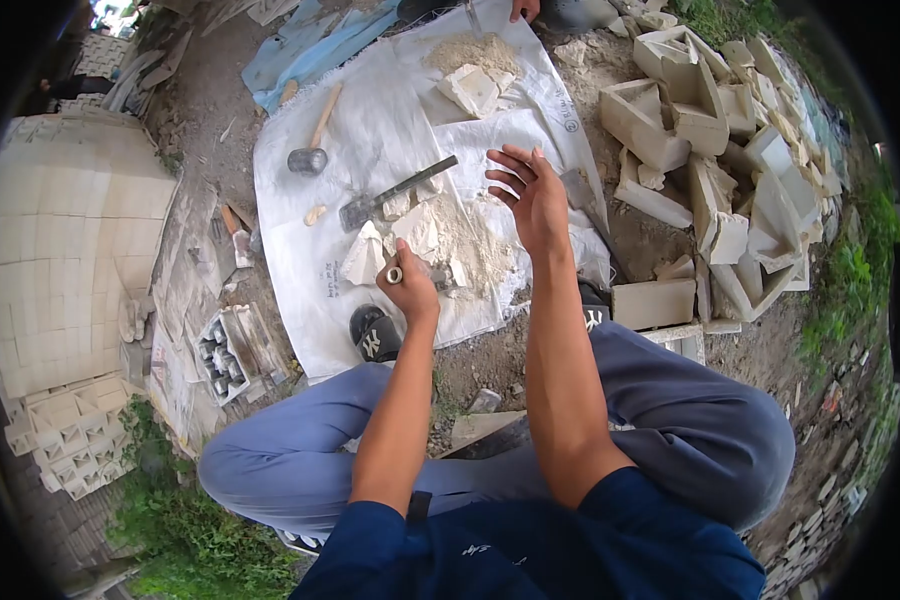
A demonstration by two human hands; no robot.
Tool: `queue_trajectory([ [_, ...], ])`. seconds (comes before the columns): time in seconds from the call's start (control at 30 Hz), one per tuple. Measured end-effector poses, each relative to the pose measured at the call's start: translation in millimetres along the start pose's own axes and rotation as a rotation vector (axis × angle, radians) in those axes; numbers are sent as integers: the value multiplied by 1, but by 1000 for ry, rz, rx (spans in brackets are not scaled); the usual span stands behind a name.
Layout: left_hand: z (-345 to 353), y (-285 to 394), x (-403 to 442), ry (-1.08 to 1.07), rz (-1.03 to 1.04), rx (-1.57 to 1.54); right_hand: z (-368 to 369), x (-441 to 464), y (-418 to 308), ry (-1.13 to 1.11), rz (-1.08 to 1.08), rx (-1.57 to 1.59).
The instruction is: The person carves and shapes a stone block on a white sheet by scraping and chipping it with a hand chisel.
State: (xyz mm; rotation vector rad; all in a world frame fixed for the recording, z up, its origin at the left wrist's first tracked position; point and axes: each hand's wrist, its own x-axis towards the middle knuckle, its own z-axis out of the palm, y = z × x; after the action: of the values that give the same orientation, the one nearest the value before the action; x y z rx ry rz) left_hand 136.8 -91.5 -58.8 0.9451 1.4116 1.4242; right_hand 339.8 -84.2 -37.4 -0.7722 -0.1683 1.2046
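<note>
My left hand (412, 292) is closed around a tool with a round, hollow handle end (394, 275). A dusty grey part of it seems to stick out on the far side, half hidden. Broken off-white chunks (417, 232) and pale crumbs lie just beyond that hand. My right hand (538, 205) is held above the white sheet (295, 260) with fingers spread and nothing in it. Between and beyond the hands lies a grey-headed tool with a dark bar handle (420, 180). Farther left rests a mallet (310, 160) with a wooden handle.
Broken off-white moulded pieces (705, 120) are heaped on the right. A pale block (470, 90) and powder lie at the sheet's far end, near another person's hand (525, 9). On the left are a box of dark-topped pieces (225, 355) and a stack of pale blocks (70, 270).
</note>
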Motion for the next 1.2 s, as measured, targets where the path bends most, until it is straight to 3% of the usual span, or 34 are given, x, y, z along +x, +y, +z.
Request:
queue_trajectory([
  [0.07, -2, 25, -11, -135, 100, -8, 1, -2, -1, 13, 14, -8],
  [0.1, -6, 34, -14, -105, 176, -14, -2, -2, -1, 7, 10, -12],
  [0.27, -20, 20, -25, -93, 133, -129, -7, -2, 3, 22, 17, -6],
  [0.33, -28, -31, -23, -91, 298, 216, -6, -2, 1, 25, 41, -23],
  [0.47, -7, -4, -6, -96, 111, 106, 0, -3, -4, -31, 6, -22],
  [0.53, -7, 20, -15, -139, 108, 34, -4, -5, -3, -25, 14, -22],
  [0.6, -5, 38, -23, -43, 176, -53, -10, -5, -3, -3, 18, -34],
  [0.67, -10, 17, -20, -51, 145, -62, -11, -6, -3, 19, 22, -33],
  [0.73, -19, -37, -13, -92, 211, 160, -10, -5, -4, 19, 0, 3],
  [0.77, -23, -48, -4, -125, 127, 15, -8, -4, -5, 13, -6, 0],
  [0.87, -5, -15, -1, -199, 74, 84, -7, -6, -5, 0, -13, 9],
  [0.93, 5, 19, -13, -213, 142, 136, -6, -3, -6, -2, -14, -3],
  [1.03, -8, 28, -19, -97, 166, -60, -18, -3, -3, 11, 5, -31],
  [1.17, -21, -40, -22, -162, 292, 272, -24, -2, 1, 37, 4, -31],
  [1.2, -14, -37, -18, -156, 330, 210, -21, -1, 1, 31, 3, -31],
])
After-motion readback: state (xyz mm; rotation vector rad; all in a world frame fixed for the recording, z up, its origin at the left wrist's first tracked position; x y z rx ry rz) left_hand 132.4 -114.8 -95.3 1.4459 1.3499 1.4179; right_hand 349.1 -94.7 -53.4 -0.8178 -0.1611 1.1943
